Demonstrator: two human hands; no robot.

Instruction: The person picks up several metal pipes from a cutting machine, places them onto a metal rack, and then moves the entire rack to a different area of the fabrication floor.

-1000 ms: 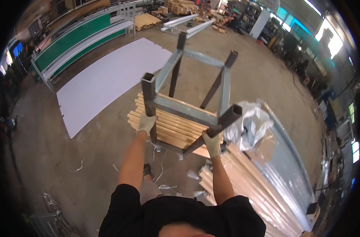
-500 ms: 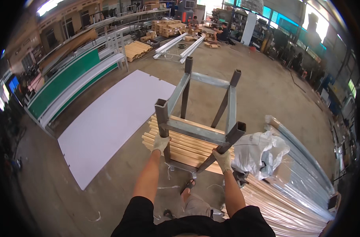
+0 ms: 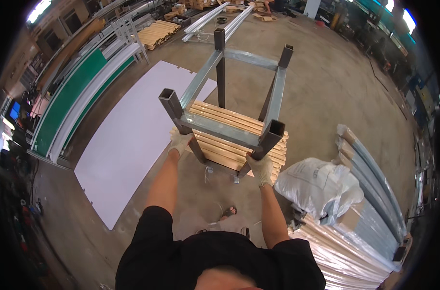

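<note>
A metal frame (image 3: 220, 129) of dark square-tube legs joined by silvery crossbars stands upright in front of me, the open tube ends facing up. My left hand (image 3: 181, 141), in a pale work glove, is closed round its near left leg, below the crossbar. On the near right leg, also under the crossbar, my gloved right hand (image 3: 261, 168) is wrapped. Behind and below the frame lies a stack of light wood-coloured poles (image 3: 220, 155), seen between the legs. Where the frame's feet rest is partly hidden.
A large white panel (image 3: 133, 140) lies on the floor to the left, near a green-and-white bench-like structure (image 3: 75, 101). To the right are a white plastic sack (image 3: 316, 181) and plastic-wrapped long bundles (image 3: 374, 188). White rails (image 3: 205, 21) lie further off.
The view has tilted downward. The frame and both hands have come higher in the picture and slightly left, and the frame appears larger. Both hands keep their grip on its legs.
</note>
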